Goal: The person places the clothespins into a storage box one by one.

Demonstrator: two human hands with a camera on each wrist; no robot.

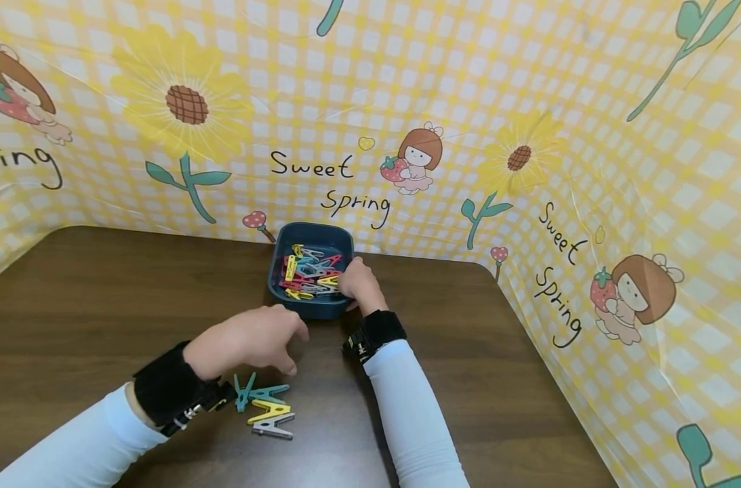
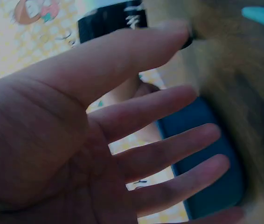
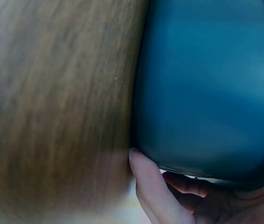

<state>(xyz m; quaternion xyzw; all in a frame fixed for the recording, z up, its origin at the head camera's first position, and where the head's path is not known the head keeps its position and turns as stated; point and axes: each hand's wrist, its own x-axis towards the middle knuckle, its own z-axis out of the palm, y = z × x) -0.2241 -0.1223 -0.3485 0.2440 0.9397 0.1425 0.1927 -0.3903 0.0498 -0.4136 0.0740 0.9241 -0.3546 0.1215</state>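
A dark blue plastic bin [image 1: 312,310] stands at the back of the table and holds several small clothespins [image 1: 309,270] in yellow, red, teal and grey. My right hand [image 1: 361,285] grips the bin's right side, its thumb [image 3: 153,184] low at the corner and the other fingers partly hidden. My left hand [image 1: 254,339] is over the table, in front and left of the bin, with fingers spread and nothing in them. Near it lie two teal clothespins [image 1: 269,393], a yellow clothespin [image 1: 271,410] and a grey clothespin [image 1: 274,425].
The brown wooden table [image 1: 132,298] spreads to both sides of the bin. A yellow checked cloth [image 1: 321,88] with flowers and girl figures hangs along the back and right sides, close behind the bin. Black bands [image 1: 167,383] sit on both wrists.
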